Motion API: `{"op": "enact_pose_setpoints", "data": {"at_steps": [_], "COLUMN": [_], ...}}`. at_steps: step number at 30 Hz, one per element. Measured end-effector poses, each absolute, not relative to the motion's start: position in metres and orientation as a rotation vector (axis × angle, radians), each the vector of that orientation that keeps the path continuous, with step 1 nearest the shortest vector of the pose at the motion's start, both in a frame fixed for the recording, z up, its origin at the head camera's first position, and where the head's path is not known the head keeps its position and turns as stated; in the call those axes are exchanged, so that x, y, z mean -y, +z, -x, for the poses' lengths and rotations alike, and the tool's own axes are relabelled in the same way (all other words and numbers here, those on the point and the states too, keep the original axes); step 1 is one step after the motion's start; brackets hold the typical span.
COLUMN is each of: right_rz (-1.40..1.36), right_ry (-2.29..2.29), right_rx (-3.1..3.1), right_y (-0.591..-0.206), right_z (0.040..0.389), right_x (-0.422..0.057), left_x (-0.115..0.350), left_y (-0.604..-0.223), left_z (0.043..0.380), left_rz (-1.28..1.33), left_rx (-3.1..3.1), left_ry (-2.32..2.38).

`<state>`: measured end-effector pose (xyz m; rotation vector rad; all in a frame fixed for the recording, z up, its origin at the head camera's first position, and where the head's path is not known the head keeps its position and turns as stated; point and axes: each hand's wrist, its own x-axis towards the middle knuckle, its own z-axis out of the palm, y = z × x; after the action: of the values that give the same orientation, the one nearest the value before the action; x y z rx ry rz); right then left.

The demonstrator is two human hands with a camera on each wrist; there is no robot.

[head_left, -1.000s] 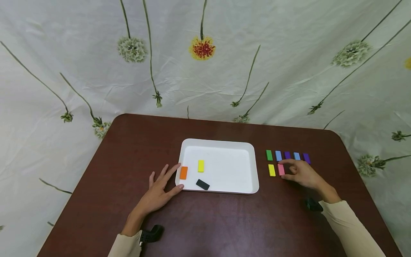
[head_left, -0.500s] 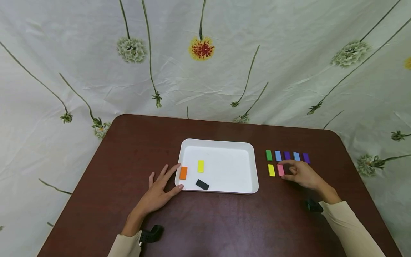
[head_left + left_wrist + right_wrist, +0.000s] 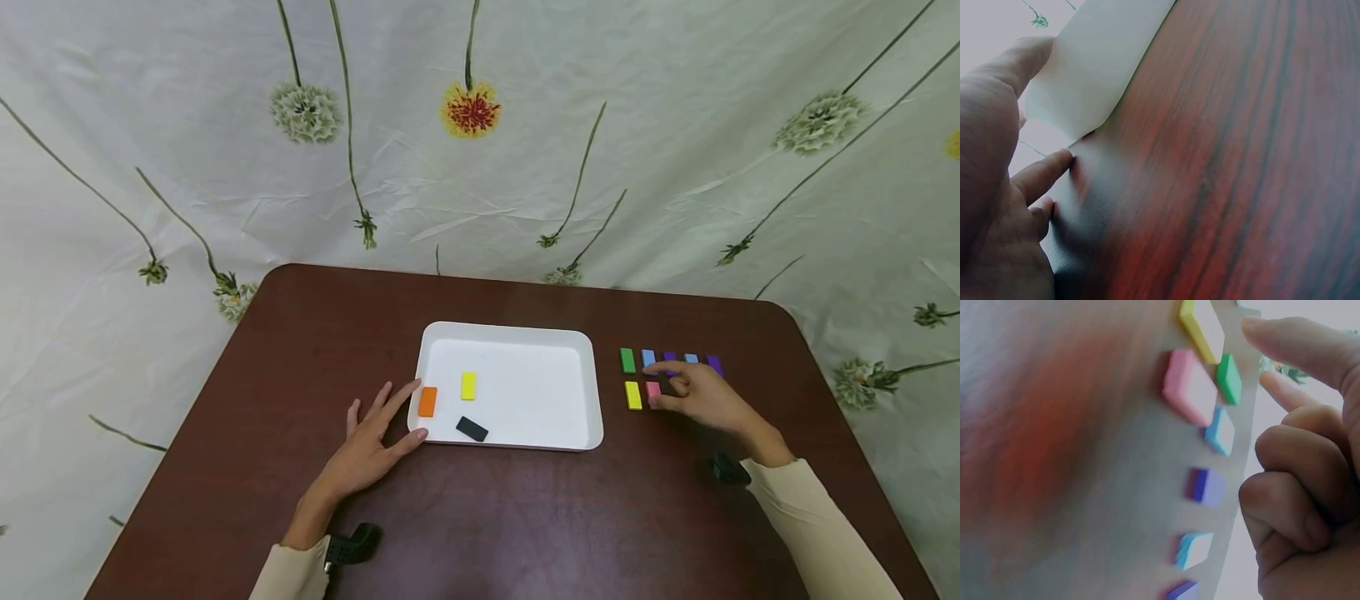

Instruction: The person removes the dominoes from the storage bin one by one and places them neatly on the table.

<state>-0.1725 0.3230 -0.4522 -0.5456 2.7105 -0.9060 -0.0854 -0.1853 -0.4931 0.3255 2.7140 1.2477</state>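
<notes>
My left hand lies with spread fingers at the left end of a white tray, fingertips at its rim. In the left wrist view, the thumb meets the tray's wall. My right hand hovers over the small blocks at the right, index finger and thumb apart, the other fingers curled in. Nearest to it is a pink block, flat on the table beside a yellow block. Behind these runs a row: a green block, a light blue block, and purple and blue ones partly hidden by the hand.
Inside the tray lie an orange block, a yellow block and a tilted black block. The dark wooden table ends at a flowered white cloth behind it.
My right thumb and index finger have come away from the sides of the pink block, the hand lifting slightly and the index reaching farther forward. The left hand and tray stay put.
</notes>
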Motion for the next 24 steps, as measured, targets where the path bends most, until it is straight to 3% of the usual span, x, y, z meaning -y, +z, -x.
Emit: {"op": "enact_pose_setpoints", "data": {"at_steps": [10,24], "right_rz": [0.686,0.892], "right_ry": [-0.992,-0.880], "right_rx": [-2.663,-2.572], "right_y": [-0.428,-0.413], "right_z": [0.195,0.217], "right_x": [-0.285,-0.184], "left_x": [0.185,0.185], "left_y": [-0.493,-0.491], "left_z": [0.084,0.086], "left_rz": [-0.314,-0.301], "left_rx": [-2.715,-2.710], "left_ry": [1.231,1.225]}}
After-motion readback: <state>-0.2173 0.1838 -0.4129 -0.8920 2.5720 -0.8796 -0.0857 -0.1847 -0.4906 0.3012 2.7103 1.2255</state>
